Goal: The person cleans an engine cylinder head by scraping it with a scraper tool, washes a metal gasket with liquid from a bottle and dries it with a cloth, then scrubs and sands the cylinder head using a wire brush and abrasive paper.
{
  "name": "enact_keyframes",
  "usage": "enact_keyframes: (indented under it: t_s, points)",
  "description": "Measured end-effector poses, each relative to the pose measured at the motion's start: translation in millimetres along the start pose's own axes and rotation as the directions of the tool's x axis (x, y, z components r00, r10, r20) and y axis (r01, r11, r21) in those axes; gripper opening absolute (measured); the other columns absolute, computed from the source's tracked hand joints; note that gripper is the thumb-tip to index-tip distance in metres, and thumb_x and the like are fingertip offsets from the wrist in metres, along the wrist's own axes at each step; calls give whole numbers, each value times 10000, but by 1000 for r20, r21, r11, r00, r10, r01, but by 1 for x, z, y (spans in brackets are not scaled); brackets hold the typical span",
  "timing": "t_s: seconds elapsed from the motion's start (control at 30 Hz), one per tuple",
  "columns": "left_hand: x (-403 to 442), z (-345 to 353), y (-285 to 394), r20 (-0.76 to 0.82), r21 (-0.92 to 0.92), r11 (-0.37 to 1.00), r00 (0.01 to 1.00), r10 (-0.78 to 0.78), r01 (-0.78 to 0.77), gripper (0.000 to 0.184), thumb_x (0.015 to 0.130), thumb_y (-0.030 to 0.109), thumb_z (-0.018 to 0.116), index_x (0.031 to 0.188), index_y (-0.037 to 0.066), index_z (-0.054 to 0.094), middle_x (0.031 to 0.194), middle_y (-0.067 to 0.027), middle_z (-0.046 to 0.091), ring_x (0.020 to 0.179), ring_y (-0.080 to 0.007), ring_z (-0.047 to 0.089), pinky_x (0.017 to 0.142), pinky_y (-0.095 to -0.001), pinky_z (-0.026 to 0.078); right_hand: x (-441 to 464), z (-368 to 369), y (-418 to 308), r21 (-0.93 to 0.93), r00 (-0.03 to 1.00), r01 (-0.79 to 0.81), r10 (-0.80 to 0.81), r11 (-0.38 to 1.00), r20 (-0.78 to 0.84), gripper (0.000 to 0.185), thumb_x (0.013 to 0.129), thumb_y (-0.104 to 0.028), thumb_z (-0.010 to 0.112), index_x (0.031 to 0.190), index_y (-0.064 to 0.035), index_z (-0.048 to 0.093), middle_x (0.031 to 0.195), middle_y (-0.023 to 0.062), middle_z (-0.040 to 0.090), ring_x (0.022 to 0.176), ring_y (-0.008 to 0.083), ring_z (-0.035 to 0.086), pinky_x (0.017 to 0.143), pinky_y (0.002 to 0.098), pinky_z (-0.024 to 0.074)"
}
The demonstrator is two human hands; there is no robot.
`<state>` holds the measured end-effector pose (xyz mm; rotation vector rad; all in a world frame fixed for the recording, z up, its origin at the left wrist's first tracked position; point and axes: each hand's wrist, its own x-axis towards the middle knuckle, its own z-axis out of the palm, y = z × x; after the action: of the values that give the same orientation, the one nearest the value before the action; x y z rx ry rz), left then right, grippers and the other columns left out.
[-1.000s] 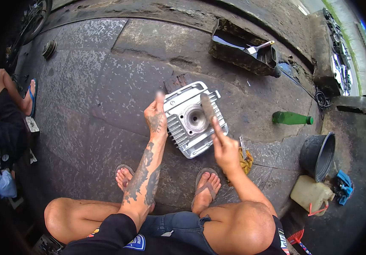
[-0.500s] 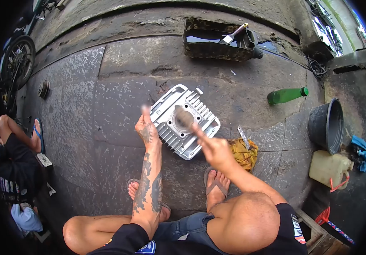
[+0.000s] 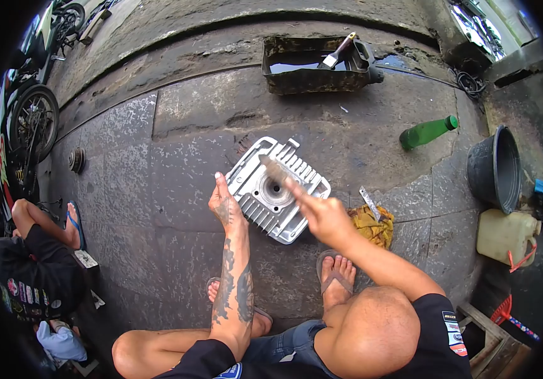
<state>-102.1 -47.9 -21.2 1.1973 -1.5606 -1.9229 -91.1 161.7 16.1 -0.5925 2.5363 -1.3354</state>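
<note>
A silver finned engine cylinder head (image 3: 273, 220) stands tilted in front of me, its round recess and bolt holes facing up. My left hand (image 3: 224, 203) grips its left edge with the thumb raised; the other fingers are partly hidden. My right hand (image 3: 327, 218) is closed round a brown brush-like tool (image 3: 278, 172), smeared by motion, whose far end lies over the upper part of the recess. Whether its tip touches the metal I cannot tell. Beside that hand, a yellow-brown cloth (image 3: 375, 228) lies on the ground with a flat metal strip (image 3: 369, 203) on it.
Ahead is a cut-open black container (image 3: 319, 83) with liquid and a paintbrush (image 3: 336, 54). To the right are a green bottle (image 3: 428, 132), a black bucket (image 3: 483, 167) and a jerrycan (image 3: 502, 234). Another person (image 3: 38, 271) sits at left near a motorcycle (image 3: 31, 123).
My right hand's tool has shifted from across the middle of the recess to its upper side, uncovering a dark central hole. My left hand keeps its hold; the whole view has shifted slightly.
</note>
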Motion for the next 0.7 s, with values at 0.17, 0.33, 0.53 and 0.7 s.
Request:
enact_keyframes:
  t_s: [0.17,0.33,0.53,0.7]
  points:
    - [0,-3,-1,-7,36,999,1000,12,-12,454,990,366,572,988,-73,687,874,-77,711,734,-129,654,673,-269,524,23,-32,16,47,980,-167,171,985,-105,537,913,-102,621,1412,-259,497,812,183,702,576,248,685,614,370,595]
    - [2,-6,-9,43,-77,995,997,-63,66,446,996,356,562,988,-73,684,881,-77,708,741,-134,655,683,-268,524,-16,-1,-16,-125,984,132,-115,983,133,557,917,-97,615,1431,-259,474,670,171,652,535,195,648,646,363,598]
    - [7,1,-5,70,-151,986,996,-61,71,445,999,357,558,994,-71,683,878,-76,706,744,-134,649,688,-269,521,-15,11,-7,-24,987,115,-111,993,118,584,930,-147,600,1456,-320,414,742,137,702,594,252,686,590,393,598]
    - [3,-1,-6,13,-115,991,998,-62,63,497,1007,392,530,1006,-80,686,875,-78,705,754,-132,644,697,-272,516,28,-17,8,-79,997,-63,65,995,31,531,939,-137,590,1437,-264,456,762,175,672,566,271,674,534,383,568]
